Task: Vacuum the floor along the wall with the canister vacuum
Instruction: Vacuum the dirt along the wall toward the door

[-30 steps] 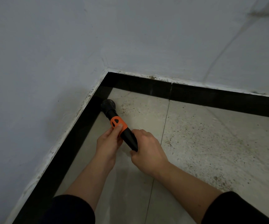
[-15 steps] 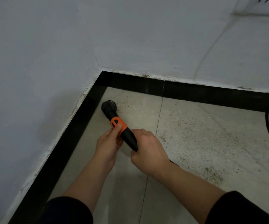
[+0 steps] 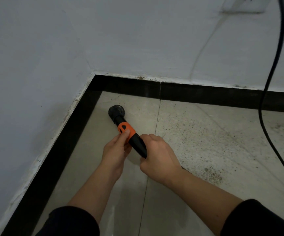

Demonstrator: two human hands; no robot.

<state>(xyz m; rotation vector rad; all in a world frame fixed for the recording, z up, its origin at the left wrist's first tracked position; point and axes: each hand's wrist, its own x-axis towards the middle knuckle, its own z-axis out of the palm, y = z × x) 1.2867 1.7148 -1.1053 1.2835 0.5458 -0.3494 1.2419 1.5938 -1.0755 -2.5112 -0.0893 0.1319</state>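
My left hand (image 3: 116,150) and right hand (image 3: 158,156) both grip the vacuum wand (image 3: 134,139), its round brush (image 3: 116,111) on the floor tile (image 3: 90,142) near the corner, and the black cord (image 3: 272,68) hanging nearby could catch my arm if I swing right

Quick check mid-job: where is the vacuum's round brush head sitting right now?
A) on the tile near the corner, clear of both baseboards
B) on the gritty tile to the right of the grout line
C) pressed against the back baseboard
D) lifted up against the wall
A: the round brush head rests on the floor tile near the corner, with bare tile between it and the black baseboard on both sides.
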